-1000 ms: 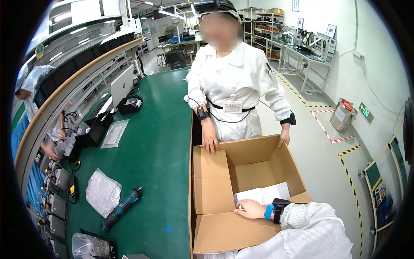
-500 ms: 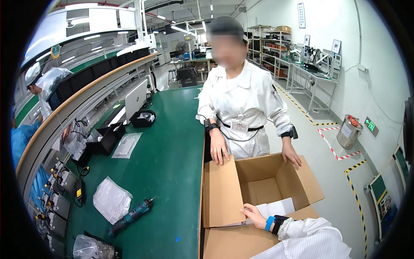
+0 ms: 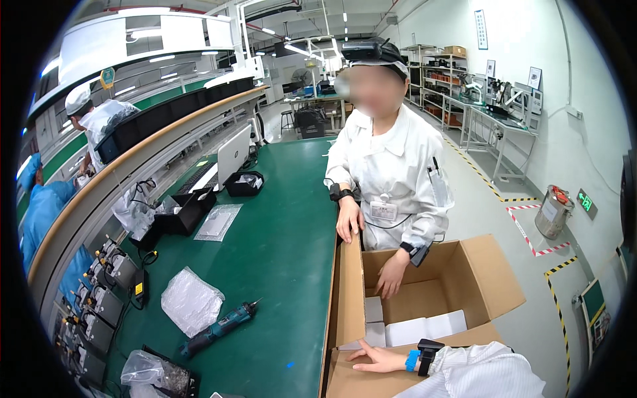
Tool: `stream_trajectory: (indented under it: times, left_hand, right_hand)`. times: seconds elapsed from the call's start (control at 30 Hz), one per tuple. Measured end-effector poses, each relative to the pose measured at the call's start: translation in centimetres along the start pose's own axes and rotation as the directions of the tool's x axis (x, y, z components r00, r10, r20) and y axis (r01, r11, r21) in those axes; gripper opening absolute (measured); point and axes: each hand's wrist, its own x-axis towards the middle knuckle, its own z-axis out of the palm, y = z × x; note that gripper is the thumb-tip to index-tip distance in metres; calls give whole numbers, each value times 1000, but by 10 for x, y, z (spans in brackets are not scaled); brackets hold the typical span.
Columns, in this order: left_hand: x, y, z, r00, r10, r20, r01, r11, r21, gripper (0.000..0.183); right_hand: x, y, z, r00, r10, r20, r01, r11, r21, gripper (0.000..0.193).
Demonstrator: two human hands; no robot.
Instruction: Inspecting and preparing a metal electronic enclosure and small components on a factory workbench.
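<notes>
Nearest, the right hand (image 3: pixel 379 359) held its fingers apart, gripping nothing, over the near flap (image 3: pixel 352 379); whether a fingertip touched the raised left flap (image 3: pixel 349 288) was hard to tell. The left hand was out of view. Just beyond, by the tabletop (image 3: pixel 288 174), stood the cardboard box (image 3: pixel 488 273), several white blocks (image 3: pixel 406 332) already inside its nearer part, the flaps not yet closed. Farther off, a co-worker's one hand (image 3: pixel 393 274) reached into it, the other (image 3: pixel 349 219) resting on the left flap's far end.
</notes>
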Motion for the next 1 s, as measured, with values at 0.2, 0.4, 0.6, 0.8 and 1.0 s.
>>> stream_trajectory:
  times: [0.2, 0.4, 0.6, 0.8, 1.0]
  left_hand:
    - [2, 1, -1, 1000, 10, -1, -10, 999, 31, 22]
    - [6, -7, -4, 999, 47, 2, -47, 995, 92, 26]
    - [3, 20, -1, 1000, 2, -4, -2, 996, 84, 24]
    - [13, -40, -7, 1000, -6, -26, 2, 992, -123, 16]
    - [-4, -3, 4, 999, -39, -7, 36, 975, -219, 19]
  right_hand:
    - [14, 7, 13, 1000, -7, -29, 3, 992, -123, 97]
    - [20, 4, 15, 990, -69, -120, 47, 983, -179, 73]
    - [27, 10, 17, 996, -63, -62, 47, 972, -229, 92]
    - [14, 4, 13, 992, -44, -115, 12, 964, -265, 84]
    - [0, -42, 29, 965, -117, -235, 17, 920, -392, 66]
